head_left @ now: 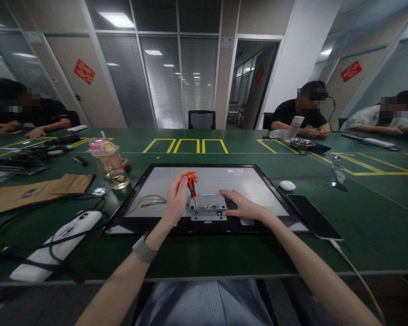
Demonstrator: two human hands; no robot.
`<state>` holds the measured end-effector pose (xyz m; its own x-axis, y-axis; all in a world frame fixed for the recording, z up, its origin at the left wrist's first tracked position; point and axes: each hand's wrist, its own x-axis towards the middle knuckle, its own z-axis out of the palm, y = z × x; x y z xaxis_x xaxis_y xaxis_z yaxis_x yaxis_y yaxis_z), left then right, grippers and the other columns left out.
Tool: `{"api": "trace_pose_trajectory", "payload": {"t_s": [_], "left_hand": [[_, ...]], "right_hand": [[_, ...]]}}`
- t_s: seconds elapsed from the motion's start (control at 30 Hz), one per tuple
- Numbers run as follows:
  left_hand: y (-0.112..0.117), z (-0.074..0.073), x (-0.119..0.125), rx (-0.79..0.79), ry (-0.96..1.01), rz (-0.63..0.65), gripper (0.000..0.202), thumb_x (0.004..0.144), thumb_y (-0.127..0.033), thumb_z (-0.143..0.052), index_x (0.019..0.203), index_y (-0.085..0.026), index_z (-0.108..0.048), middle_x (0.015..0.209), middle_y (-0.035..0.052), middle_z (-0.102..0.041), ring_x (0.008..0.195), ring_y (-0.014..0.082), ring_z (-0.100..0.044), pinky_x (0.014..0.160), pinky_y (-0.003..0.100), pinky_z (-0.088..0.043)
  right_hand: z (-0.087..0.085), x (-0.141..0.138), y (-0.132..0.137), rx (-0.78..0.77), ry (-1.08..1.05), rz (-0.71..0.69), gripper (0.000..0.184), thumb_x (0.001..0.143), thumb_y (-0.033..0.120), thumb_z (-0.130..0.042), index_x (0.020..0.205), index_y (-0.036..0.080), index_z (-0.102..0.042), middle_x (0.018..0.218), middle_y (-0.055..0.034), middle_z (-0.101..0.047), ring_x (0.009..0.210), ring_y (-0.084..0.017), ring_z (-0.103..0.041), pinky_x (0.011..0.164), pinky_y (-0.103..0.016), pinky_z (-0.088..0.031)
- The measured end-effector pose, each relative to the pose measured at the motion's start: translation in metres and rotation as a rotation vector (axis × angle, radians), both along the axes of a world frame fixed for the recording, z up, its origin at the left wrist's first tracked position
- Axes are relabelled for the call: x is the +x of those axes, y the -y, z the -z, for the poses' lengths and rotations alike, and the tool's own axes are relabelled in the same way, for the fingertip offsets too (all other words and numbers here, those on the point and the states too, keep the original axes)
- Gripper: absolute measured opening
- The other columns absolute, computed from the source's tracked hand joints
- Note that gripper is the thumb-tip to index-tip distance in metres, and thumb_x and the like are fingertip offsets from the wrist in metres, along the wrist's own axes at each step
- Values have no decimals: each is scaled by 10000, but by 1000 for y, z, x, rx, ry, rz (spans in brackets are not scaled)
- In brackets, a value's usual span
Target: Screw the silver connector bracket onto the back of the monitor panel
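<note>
In front of me a monitor panel [221,181] lies on the table with its grey metal back up and a black frame around it. A metal bracket with connector ports [208,213] sits at its near edge. My left hand [177,194] is closed on an orange and black screwdriver [191,185], held upright with its tip down at the bracket's left side. Whether the tip sits in a screw I cannot tell. My right hand [241,206] rests with fingers spread at the bracket's right side, touching it. Thin wires [149,202] run across the panel's left part.
Left of the panel stand a pink-lidded bottle [110,165], a brown paper envelope [41,192] and a white power strip [59,246] with black cables. A phone [314,217] on a cable and a white earbud case [287,185] lie right. People sit across the table.
</note>
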<state>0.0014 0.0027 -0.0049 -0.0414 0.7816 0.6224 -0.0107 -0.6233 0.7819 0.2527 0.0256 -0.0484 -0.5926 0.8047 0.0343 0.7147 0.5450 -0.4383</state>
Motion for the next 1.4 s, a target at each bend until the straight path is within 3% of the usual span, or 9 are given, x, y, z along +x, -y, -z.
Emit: {"api": "trace_pose_trajectory", "payload": {"t_s": [0.2, 0.4, 0.53, 0.77, 0.93, 1.13, 1.23, 1.4], "left_hand": [[0, -1, -1, 114, -76, -100, 162, 836, -328, -620, 921, -206, -685, 917, 27, -533, 791, 117, -555, 691, 225, -479], [0, 0, 0, -5, 9, -6, 293, 940, -351, -433, 1086, -190, -630, 896, 45, -628, 812, 140, -605, 754, 267, -484], [-5, 1, -1, -41, 87, 55, 319, 931, -375, -440, 1076, -161, -626, 963, 80, -676, 850, 176, -636, 817, 328, -496], [-4, 0, -3, -34, -2, 15, 300, 909, -365, -497, 1115, -186, -622, 982, 72, -677, 862, 164, -638, 819, 313, -502], [-5, 0, -3, 68, -71, -76, 206, 802, -284, -654, 992, -209, -683, 913, 30, -594, 805, 127, -576, 771, 253, -494], [-1, -2, -2, 1, -8, -4, 299, 925, -292, -444, 1126, -202, -646, 1070, 74, -653, 966, 172, -614, 906, 319, -464], [0, -2, -2, -24, 6, 11, 312, 922, -293, -461, 1181, -207, -612, 1042, 70, -676, 968, 173, -625, 917, 333, -467], [-3, -1, -3, 55, -70, -90, 219, 819, -292, -634, 1017, -210, -678, 939, 38, -611, 842, 139, -591, 818, 276, -493]], "right_hand": [[1, 0, -1, 3, -21, -4, 813, 784, 642, -551, 1444, 230, -315, 1506, -99, -351, 1402, -271, -291, 1183, -478, -130], [0, -1, -1, 3, -7, -1, 830, 784, 641, -553, 1445, 197, -316, 1507, -117, -346, 1402, -262, -293, 1185, -461, -136], [0, -1, 0, 5, -11, -5, 834, 787, 636, -553, 1448, 189, -309, 1508, -122, -344, 1405, -265, -286, 1185, -464, -131], [0, -2, 0, 10, -21, -3, 819, 786, 630, -559, 1440, 198, -325, 1498, -122, -361, 1399, -265, -300, 1183, -462, -135], [1, 0, -2, -5, -24, -12, 825, 782, 640, -555, 1446, 214, -313, 1505, -112, -352, 1408, -264, -280, 1183, -469, -128], [-4, -2, 2, -23, -12, 3, 833, 788, 637, -550, 1451, 194, -309, 1511, -112, -340, 1409, -273, -272, 1187, -452, -123], [-5, -2, 3, -23, -7, 5, 838, 788, 642, -544, 1456, 201, -297, 1518, -108, -328, 1411, -273, -268, 1187, -452, -124], [-2, 0, 0, -15, -16, -8, 827, 784, 642, -551, 1455, 235, -291, 1518, -96, -331, 1406, -265, -284, 1185, -469, -119]]}}
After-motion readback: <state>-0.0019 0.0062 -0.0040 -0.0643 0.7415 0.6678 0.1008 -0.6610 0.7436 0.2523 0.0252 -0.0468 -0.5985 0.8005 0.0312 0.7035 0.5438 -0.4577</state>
